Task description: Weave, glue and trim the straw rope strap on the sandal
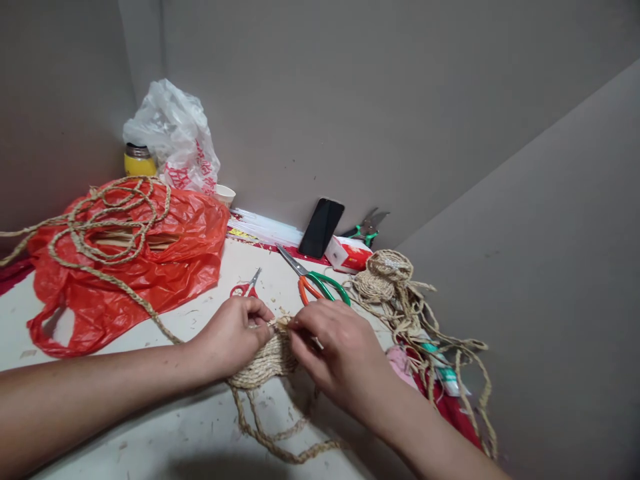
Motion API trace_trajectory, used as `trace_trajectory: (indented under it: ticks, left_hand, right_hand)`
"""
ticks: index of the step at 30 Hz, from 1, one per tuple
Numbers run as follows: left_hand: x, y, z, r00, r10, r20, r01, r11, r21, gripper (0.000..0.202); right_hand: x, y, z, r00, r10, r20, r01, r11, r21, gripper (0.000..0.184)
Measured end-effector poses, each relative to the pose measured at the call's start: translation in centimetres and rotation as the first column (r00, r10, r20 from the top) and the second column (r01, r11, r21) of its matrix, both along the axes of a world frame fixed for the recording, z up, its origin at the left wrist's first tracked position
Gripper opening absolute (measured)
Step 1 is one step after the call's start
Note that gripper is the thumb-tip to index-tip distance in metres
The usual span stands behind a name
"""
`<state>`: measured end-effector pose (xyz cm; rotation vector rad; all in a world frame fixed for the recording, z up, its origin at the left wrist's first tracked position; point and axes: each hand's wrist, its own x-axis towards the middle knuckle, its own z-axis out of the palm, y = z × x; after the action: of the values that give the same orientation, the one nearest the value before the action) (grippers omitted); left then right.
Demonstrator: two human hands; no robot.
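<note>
A small woven straw piece point(263, 365), made of rows of braided cord, is held up in the middle between both hands. My left hand point(233, 337) pinches its upper left edge between thumb and fingers. At its upper right edge my right hand point(340, 343) is closed, fingertips pressed together at the rim; whether they also hold a strand is too small to tell. Loose braided cord point(273, 448) hangs below the piece onto the table. Just beyond the hands lie small red-handled scissors point(247, 287) and larger scissors with green and orange handles point(320, 283).
A red plastic bag point(195, 233) with coiled straw cord point(75, 223) lies left. Behind it are a yellow jar point(139, 162), a white plastic bag point(173, 127) and a paper cup point(225, 194). A phone point(321, 228) leans on the wall; pruners point(369, 227), a red-white box point(349, 255) and woven straw pieces point(383, 277) stand right.
</note>
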<state>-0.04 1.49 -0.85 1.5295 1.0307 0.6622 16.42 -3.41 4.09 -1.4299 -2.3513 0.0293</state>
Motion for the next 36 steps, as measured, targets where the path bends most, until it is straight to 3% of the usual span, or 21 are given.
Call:
trace_trajectory:
  ticks: [8,15,22,29,36]
  left_hand:
    - [-0.3,-0.1,0.1,0.994,-0.039,-0.105,0.056,0.985,0.164,0.019]
    - [-0.3,-0.2,0.1,0.978,-0.075,-0.196,0.111,0.977,0.182,0.020]
    - [0.1,0.1,-0.3,0.983,-0.088,-0.162,0.105,0.989,0.103,0.011]
    - [0.1,0.2,-0.7,0.987,-0.128,-0.092,0.139,0.983,0.118,0.013]
    - [0.1,0.0,-1.0,0.993,-0.087,-0.079,0.096,0.989,0.114,0.012]
  right_hand:
    - [0.1,0.7,0.8,0.924,0.148,0.354,-0.127,0.989,-0.080,0.016]
    - [-1.8,1.9,2.2,0.809,0.174,0.561,-0.080,0.979,-0.188,0.012]
    - [-2.2,2.6,2.2,0.793,0.212,0.572,-0.099,0.970,-0.223,0.007]
    - [-1.6,2.5,1.5,0.859,0.202,0.470,-0.134,0.975,-0.175,0.008]
    - [-1.2,2.4,1.1,0.904,0.180,0.388,-0.110,0.974,-0.197,0.011]
